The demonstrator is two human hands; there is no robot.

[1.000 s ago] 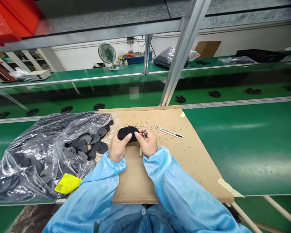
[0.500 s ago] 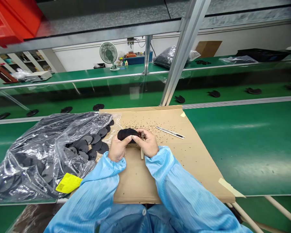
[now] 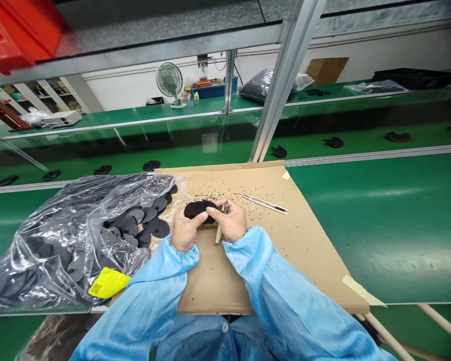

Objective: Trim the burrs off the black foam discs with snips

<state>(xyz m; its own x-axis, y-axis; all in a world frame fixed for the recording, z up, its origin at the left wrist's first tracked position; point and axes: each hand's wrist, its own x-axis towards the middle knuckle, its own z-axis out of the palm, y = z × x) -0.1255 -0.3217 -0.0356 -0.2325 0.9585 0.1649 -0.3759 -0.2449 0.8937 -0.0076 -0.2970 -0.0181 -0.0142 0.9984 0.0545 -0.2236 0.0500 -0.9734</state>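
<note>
Above the cardboard sheet, my left hand is closed round the left end of several black round pieces, stacked together. My right hand grips a small tool with a metal head and a cream handle; its exact kind is partly hidden by the fingers. The right thumb presses on the right side of the black pieces. A silver craft knife lies to the right of my hands. To the left, a clear plastic bag spills flat black discs onto the cardboard.
Small black bits are strewn over the cardboard, which is taped to the green bench. Beyond it, black pieces lie spaced along a green strip. A slanting metal post rises behind the cardboard. A yellow label is on the bag.
The cream handle has tilted, its lower end swinging left. My right thumb has shifted up over the black pieces, which have turned slightly. Both hands stay at nearly the same place.
</note>
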